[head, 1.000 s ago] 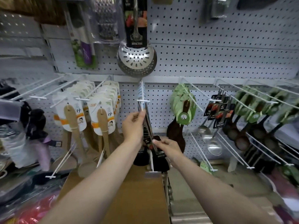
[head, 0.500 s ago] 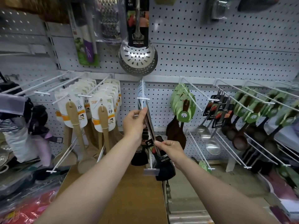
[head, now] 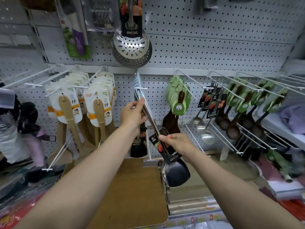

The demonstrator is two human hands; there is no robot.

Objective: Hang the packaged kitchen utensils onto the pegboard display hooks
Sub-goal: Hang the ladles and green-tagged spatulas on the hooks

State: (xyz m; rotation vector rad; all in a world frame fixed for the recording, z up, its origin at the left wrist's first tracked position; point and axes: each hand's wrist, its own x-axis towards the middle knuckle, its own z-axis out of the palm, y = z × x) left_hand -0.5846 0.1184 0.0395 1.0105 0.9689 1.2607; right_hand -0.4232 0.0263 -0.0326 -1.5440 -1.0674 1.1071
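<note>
My left hand (head: 132,113) grips the top of a flat packaged utensil (head: 149,116) just below the tip of a white pegboard hook (head: 140,88). The package slants down to the right. My right hand (head: 177,143) pinches its lower part together with a black spatula (head: 176,171) that carries a black label card. Another black spatula (head: 138,147) hangs on a lower hook behind my left wrist. The white pegboard (head: 206,47) fills the background.
Wooden spatulas on white cards (head: 97,108) hang at left. Green-carded dark spoons (head: 179,100) and steel ladles (head: 206,129) hang at right. A steel skimmer (head: 132,47) hangs above. Long bare hooks (head: 194,139) stick out low right. A brown board (head: 130,192) lies below my arms.
My right hand has pulled the lower end and the black spatula down and to the right, away from the board. My left hand has stayed at the hook tip.
</note>
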